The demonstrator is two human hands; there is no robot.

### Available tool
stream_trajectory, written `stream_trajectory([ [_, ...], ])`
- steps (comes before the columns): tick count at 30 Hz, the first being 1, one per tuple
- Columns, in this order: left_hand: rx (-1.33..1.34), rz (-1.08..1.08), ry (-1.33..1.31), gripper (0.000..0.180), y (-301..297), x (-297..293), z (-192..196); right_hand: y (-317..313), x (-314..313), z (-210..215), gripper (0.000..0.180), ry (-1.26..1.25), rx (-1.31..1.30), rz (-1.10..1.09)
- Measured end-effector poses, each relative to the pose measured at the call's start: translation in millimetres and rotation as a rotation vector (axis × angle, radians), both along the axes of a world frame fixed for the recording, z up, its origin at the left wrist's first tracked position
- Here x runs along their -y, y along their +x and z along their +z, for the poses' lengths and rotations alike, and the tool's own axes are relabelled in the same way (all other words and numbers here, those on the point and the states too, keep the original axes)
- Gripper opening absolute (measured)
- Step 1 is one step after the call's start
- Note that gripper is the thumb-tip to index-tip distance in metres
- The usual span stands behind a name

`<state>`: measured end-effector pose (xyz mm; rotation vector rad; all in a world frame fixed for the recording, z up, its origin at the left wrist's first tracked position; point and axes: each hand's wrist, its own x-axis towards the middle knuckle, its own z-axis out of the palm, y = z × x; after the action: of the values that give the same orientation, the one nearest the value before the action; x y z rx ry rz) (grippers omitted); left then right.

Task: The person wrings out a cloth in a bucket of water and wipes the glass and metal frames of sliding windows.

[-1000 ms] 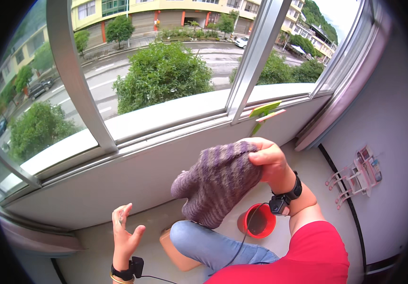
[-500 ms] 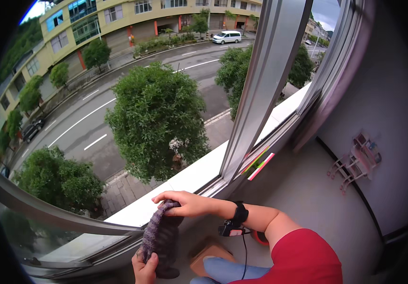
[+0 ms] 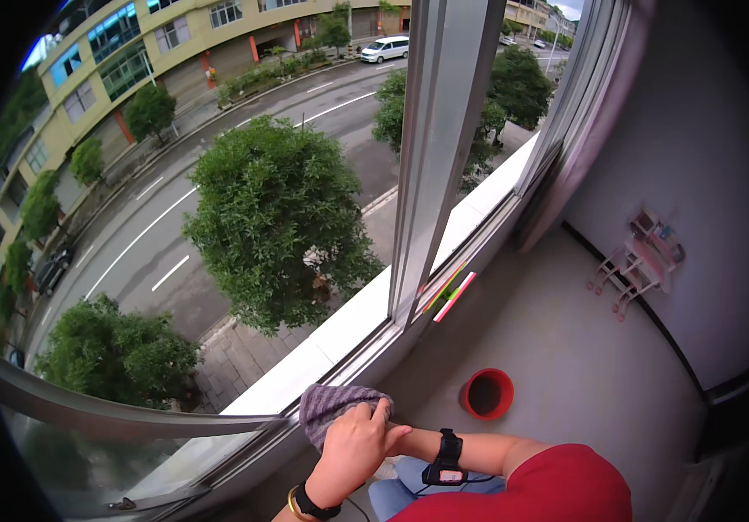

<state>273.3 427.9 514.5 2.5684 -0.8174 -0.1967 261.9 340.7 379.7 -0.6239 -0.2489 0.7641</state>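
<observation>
A purple-grey striped knit cloth [image 3: 327, 412], possibly a mitt, is bunched just inside the window sill. My left hand [image 3: 353, 445] lies across it with the fingers curled over its near edge and the thumb pointing right. From the right comes my other forearm, a black strap with a small device on its wrist. It ends at the cloth, where my right hand [image 3: 397, 435] is almost wholly covered by the left hand and the fabric. Whether the right hand is inside the cloth or behind it, I cannot tell.
The sliding window [image 3: 431, 165] stands open above a street with trees and a white van. Its white outer ledge [image 3: 305, 365] runs beside my hands. A red bucket [image 3: 488, 394] stands on the floor; a pink-and-white wheeled frame [image 3: 640, 261] is by the wall. Coloured strips [image 3: 453, 297] stick out near the track.
The cloth went from hanging stretched between both hands to bunched together, farther right. My left hand moved up and right over my right hand. The red bucket has come into fuller view.
</observation>
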Motion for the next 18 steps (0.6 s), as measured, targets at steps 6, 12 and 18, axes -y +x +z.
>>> stream_trajectory([
  [6,0.304,-0.075,-0.047,0.051,-24.6,-12.2,67.1,0.0,24.2,86.0,0.041,-0.164,0.399,-0.126],
  [12,0.196,-0.11,-0.296,0.056,-31.4,-19.4,98.9,9.7,30.0,162.3,0.034,-0.307,0.994,-0.297],
  [18,0.548,0.308,-0.362,0.04,-42.8,-79.0,121.8,50.7,11.7,226.9,0.028,-0.328,1.357,-0.482],
])
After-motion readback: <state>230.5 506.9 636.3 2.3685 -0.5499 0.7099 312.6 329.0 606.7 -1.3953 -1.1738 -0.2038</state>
